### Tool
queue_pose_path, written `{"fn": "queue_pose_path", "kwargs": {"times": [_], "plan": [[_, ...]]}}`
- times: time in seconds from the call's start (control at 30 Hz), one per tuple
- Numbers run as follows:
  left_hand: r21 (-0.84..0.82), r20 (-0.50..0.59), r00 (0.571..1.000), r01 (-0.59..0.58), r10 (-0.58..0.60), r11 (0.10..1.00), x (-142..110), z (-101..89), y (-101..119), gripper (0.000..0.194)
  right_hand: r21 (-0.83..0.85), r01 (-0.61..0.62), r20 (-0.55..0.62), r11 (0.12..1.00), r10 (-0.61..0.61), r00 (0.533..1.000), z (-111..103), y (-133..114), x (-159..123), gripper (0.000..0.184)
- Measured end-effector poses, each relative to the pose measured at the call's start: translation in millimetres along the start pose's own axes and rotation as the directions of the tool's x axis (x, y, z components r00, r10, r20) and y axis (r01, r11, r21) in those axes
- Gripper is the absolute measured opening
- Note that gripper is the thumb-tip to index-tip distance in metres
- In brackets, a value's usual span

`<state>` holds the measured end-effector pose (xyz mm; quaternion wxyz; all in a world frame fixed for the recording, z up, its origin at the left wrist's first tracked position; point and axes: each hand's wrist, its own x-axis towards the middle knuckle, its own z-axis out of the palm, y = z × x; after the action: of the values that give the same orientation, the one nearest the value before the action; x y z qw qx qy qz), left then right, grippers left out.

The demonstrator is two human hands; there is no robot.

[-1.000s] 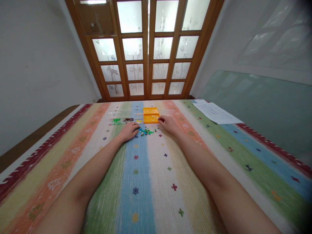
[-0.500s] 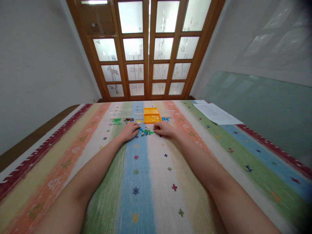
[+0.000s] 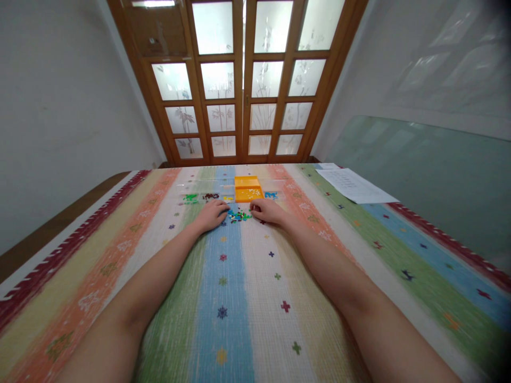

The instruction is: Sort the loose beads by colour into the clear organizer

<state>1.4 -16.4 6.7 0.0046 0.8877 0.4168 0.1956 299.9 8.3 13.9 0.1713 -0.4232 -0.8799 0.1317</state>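
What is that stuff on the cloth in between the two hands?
A little heap of mixed coloured beads lies between the left hand and the right hand, seen in the head view.

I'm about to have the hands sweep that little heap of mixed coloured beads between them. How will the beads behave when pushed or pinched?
The beads look tiny and loose, so they will likely scatter rather than move together. The woven cloth probably slows rolling. Between the left hand and right hand, single beads look hard to pinch and probably very light.
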Motion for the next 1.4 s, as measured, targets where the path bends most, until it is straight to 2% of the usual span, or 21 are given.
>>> {"fn": "queue_pose_path", "kwargs": {"times": [0.23,0.33,0.5,0.6,0.73,0.9,1.13,1.4], "plan": [[0.011,-0.009,1.000,0.003,-0.003,1.000,-0.2,-0.4,1.2,0.031,-0.065,0.050,-0.040,0.997,-0.052,0.998,1.8,-7.9,0.7,0.018],[0.036,-0.020,0.999,0.029,-0.028,0.999,1.0,-2.2,6.5,0.031,-0.040,0.085,-0.046,0.996,-0.086,0.995,3.5,-11.5,1.0,0.021],[0.061,-0.055,0.998,-0.003,0.007,0.998,8.8,-1.4,33.3,0.034,0.042,0.044,-0.140,0.998,-0.037,0.989,9.2,-5.9,3.4,0.021],[0.043,-0.030,0.998,-0.051,0.053,0.998,15.9,4.3,53.3,0.035,0.046,-0.007,-0.175,0.999,0.015,0.985,13.5,0.8,6.0,0.019],[0.039,0.010,0.997,-0.077,0.077,0.996,21.4,11.0,67.8,0.035,0.006,-0.007,-0.185,1.000,0.008,0.983,18.5,5.6,9.4,0.017],[0.035,0.039,0.992,-0.122,0.120,0.992,20.0,13.4,67.7,0.035,0.014,-0.005,-0.194,1.000,0.008,0.981,21.5,6.3,11.0,0.019],[0.021,0.032,0.995,-0.095,0.094,0.995,20.7,18.0,62.3,0.036,0.018,-0.001,-0.191,1.000,0.005,0.982,19.6,4.3,9.4,0.019],[0.006,0.011,0.996,-0.083,0.083,0.996,19.7,14.6,60.4,0.038,0.022,-0.013,-0.174,1.000,0.017,0.985,16.2,-0.3,8.0,0.020]]}}
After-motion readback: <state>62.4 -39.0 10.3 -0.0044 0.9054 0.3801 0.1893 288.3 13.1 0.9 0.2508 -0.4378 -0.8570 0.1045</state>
